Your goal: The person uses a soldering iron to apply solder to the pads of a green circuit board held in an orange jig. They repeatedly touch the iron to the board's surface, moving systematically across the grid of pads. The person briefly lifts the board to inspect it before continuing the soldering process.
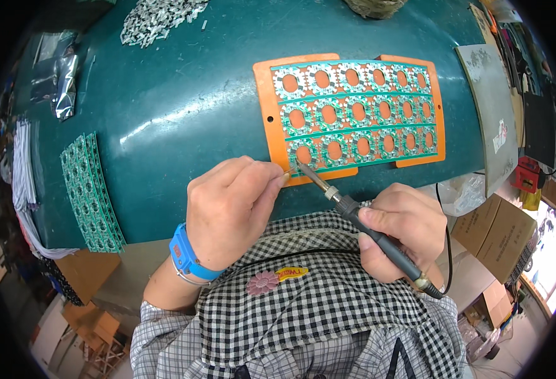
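A panel of green circuit boards (332, 134) with ring-shaped sections lies on an orange fixture plate (271, 119). My right hand (407, 228) is closed around the dark handle of a soldering iron (352, 211). The iron's metal tip points up and left, at the ring in the panel's near left corner. Beside that corner, my left hand (237, 199) pinches thumb and forefinger together over the orange edge. Whatever small thing sits in that pinch is too tiny to name.
Another green board panel (91, 192) lies at the left of the green table (183, 82). Small loose parts (163, 20) are heaped at the back left, near silvery bags (66, 85). White wires (24, 164) hang at the left edge. A grey board (489, 104) stands right; the iron's black cord (447, 240) trails there.
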